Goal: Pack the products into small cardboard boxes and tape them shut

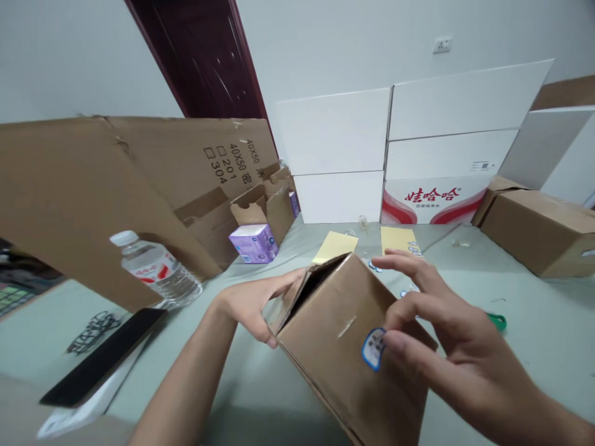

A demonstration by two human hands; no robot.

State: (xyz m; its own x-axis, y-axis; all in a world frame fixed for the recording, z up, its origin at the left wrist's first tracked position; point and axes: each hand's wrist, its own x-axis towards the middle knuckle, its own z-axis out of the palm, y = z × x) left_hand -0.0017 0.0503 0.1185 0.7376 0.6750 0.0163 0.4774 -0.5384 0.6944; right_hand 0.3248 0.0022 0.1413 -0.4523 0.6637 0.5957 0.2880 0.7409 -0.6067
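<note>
A small brown cardboard box (341, 359) is tilted above the table in front of me. My left hand (253, 303) grips its left end, fingers along the open flap and thumb underneath. My right hand (437, 334) rests on the box's top face, thumb pressing a blue-edged white sticker (373, 348) onto the cardboard, the other fingers spread above it.
A water bottle (155, 269), a black phone (105, 356) and a black hair tie (93, 328) lie at left. Flattened cartons (116, 186), a purple tissue pack (255, 243), yellow sheets (334, 246), white boxes (418, 142), a brown carton (539, 229) and a green item (497, 321) surround the grey-green table (534, 347).
</note>
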